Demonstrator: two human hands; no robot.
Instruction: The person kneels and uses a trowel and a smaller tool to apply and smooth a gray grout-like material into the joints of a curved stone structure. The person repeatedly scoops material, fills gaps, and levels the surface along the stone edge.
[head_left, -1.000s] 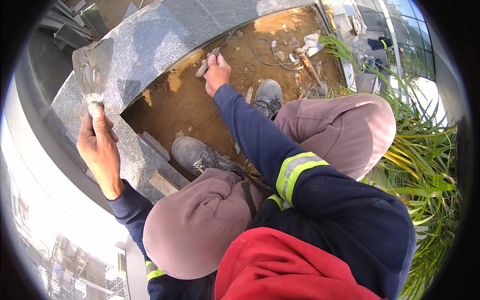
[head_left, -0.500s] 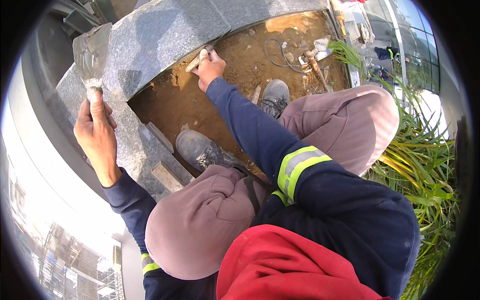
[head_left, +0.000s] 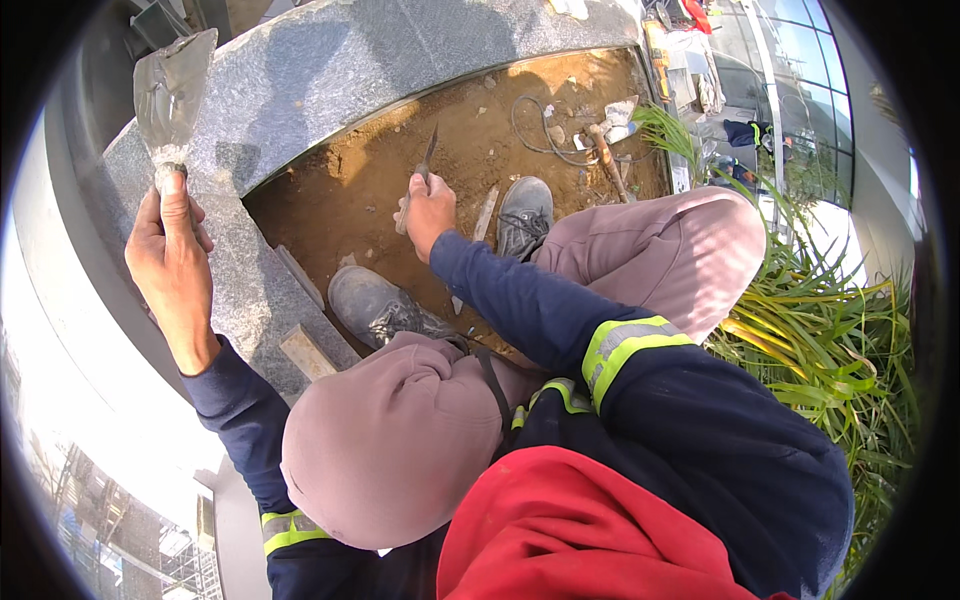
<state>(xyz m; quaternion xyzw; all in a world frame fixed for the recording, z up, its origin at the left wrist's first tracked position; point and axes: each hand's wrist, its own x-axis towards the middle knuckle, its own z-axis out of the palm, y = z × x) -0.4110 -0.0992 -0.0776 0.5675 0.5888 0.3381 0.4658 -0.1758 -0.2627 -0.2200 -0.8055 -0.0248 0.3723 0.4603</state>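
Note:
My left hand is closed round the short handle of a putty knife. Its wide, flared blade, smeared with pale residue, points up and away over the grey stone slab. Over the brown soil, my right hand grips a thin, dark-bladed tool like a narrow knife. That blade points away from me, apart from the slab's edge, and a pale bit of what looks like its handle shows beside the fingers. Most of both handles is hidden in my hands.
My grey shoes stand on the soil bed. A hammer, a looped cable and debris lie at its far right. A wooden block rests on the near slab. Long green leaves fill the right; people work farther off.
My right hand has drawn the thin tool back from the slab's edge toward me, and its blade now points more straight away. My left hand keeps the putty knife raised. The view has shifted slightly.

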